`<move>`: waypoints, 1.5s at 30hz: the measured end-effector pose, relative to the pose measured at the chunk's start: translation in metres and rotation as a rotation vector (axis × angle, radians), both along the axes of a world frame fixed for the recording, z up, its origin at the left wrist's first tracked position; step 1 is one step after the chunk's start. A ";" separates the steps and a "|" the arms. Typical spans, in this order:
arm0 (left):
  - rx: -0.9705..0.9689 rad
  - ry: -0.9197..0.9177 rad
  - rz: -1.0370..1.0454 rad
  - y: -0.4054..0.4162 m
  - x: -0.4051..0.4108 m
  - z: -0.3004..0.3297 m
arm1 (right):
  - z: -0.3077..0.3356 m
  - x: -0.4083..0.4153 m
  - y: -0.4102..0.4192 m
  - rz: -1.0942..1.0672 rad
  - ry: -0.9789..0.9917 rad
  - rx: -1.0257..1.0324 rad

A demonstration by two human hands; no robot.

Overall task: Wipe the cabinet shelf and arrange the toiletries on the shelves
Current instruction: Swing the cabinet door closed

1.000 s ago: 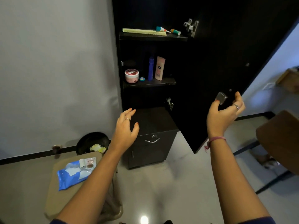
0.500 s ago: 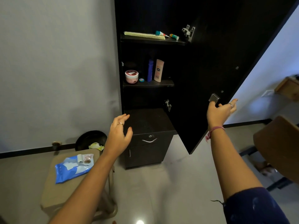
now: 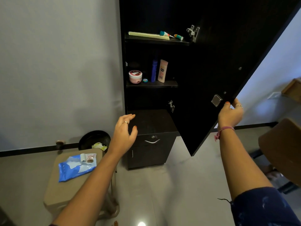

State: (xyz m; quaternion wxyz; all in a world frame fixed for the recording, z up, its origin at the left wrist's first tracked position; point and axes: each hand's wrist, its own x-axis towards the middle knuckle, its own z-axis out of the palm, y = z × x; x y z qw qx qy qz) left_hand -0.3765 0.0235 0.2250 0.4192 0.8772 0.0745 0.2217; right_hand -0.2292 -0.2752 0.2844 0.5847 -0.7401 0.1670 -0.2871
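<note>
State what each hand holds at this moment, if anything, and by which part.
The right hand grips the cabinet door by its free outer edge, low down beside the metal plate. The left hand is open and holds nothing.

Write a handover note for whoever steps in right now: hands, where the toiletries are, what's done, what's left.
Right hand grips the edge of the open cabinet door. Left hand is empty and open, in front of the low cabinet top.
Upper shelf: comb, two small tubes.
Middle shelf: cream jar, tiny tin, blue bottle, pink lotion bottle.
Wipes pack lies on the stool.
Toiletries look arranged. Whether the shelves are wiped can't be told. The door remains open.
</note>
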 end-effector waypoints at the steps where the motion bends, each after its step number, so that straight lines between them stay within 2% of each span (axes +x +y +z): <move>1: -0.001 0.001 0.002 0.000 0.000 -0.001 | 0.000 -0.001 -0.002 0.008 0.007 0.002; 10: -0.008 -0.024 0.005 0.011 -0.005 -0.005 | 0.001 -0.013 0.004 0.060 -0.014 -0.052; 18: -0.036 -0.026 0.004 0.038 0.005 -0.003 | -0.007 -0.028 0.047 0.091 -0.054 -0.031; 34: -0.083 0.029 -0.108 0.156 0.076 0.009 | -0.022 -0.012 0.231 0.100 -0.238 0.062; 45: -0.067 0.066 -0.207 0.203 0.113 0.016 | -0.013 0.040 0.330 0.131 -0.205 -0.014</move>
